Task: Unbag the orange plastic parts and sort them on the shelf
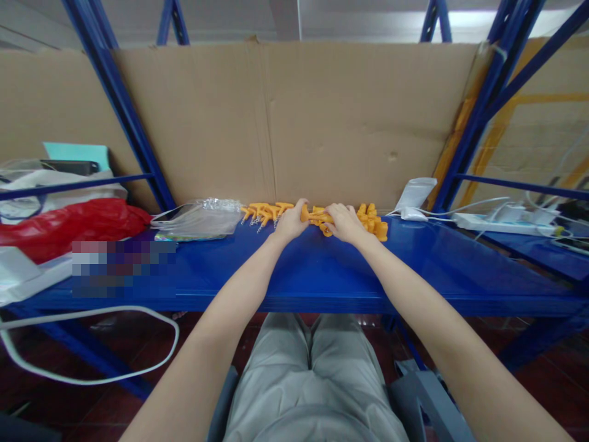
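Both my hands reach to the back of a blue metal shelf. My left hand and my right hand are closed together on one small orange plastic part between them. More orange parts with short chains lie in a row to the left. Several orange parts are heaped to the right, close to my right hand. How the held part is built is too small to make out.
Clear plastic bags lie left of the orange parts, a red bag further left. A white pouch and a white power strip with cables sit right. Cardboard backs the shelf between blue uprights. A white cable loops below.
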`<state>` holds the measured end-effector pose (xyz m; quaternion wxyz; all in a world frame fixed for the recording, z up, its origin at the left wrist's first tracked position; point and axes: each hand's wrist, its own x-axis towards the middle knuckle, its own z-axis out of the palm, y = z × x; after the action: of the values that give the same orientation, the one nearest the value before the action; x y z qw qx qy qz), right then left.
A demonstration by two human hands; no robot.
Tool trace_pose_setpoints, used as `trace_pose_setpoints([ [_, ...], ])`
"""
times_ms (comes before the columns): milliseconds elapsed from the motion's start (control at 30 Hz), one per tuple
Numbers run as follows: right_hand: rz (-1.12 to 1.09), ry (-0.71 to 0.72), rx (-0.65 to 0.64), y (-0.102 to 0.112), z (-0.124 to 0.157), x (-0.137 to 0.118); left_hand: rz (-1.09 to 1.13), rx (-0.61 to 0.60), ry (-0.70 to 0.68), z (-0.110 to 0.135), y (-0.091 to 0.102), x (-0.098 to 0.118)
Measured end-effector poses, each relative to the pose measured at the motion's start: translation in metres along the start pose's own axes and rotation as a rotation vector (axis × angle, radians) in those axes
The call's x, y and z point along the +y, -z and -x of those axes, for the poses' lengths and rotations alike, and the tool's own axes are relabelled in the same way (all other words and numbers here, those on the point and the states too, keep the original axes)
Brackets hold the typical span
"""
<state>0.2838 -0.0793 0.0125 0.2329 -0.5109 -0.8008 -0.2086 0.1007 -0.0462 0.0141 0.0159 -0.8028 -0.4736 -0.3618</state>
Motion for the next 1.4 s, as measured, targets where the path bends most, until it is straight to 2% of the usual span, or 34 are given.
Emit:
trace_pose_setpoints([
  [267, -0.083, -0.046, -0.049, -0.006, -0.003, 0.001, -0.026, 0.021, 0.017, -0.002, -0.001, -0.003],
  [567, 0.044, 0.052, 0.004, 0.002, 0.001, 0.0, -0.012, 0.006, 0.026, -0.003, -0.002, -0.003],
  [800, 0.143, 0.072, 0.004, 0.007, 0.001, -0.006, -0.035, -0.014, 0.065, 0.0, 0.002, 0.002],
  [1000, 0.169, 0.026, 0.028, 0.011, 0.001, -0.009, -0.051, -0.054, 0.085, 0.002, 0.005, 0.01],
  [1400, 0.172, -0.015, 0.023, 0.008, 0.002, -0.01, -0.063, -0.06, 0.113, 0.004, 0.006, 0.015],
])
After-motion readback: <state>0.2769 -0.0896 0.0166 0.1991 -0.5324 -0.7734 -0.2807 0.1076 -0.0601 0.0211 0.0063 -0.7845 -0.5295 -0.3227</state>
